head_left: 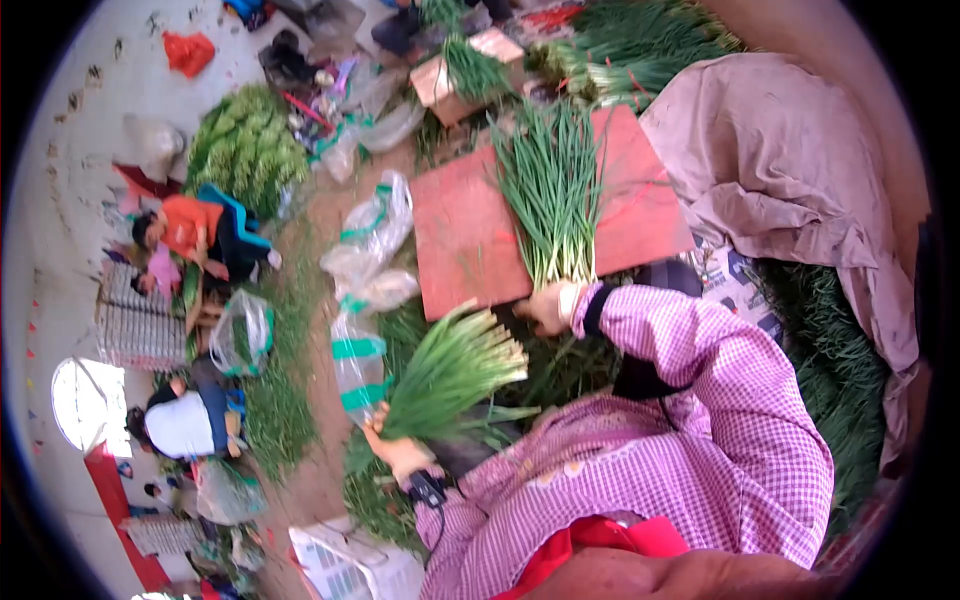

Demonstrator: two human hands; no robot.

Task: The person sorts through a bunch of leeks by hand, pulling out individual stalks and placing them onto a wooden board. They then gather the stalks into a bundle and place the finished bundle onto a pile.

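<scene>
My left hand (398,452) is closed around a loose bunch of scallions (455,365), green leaves toward the hand and pale root ends fanned to the upper right. The bunch is slightly smeared by motion. At the near edge of a red board (455,230), my right hand (548,308) reaches down with fingers partly stretched and no object visible in it. It is close to the pale ends of a larger pile of scallions (550,190) lying on the board. Part of its fingers is hard to make out.
Clear plastic bags with green tape (375,235) lie left of the board. A grey-brown cloth (780,150) covers greens at the right. Bundled scallions (640,50) lie behind. Loose leaves litter the floor. People (185,235) sit at the far left near a leafy heap (245,150).
</scene>
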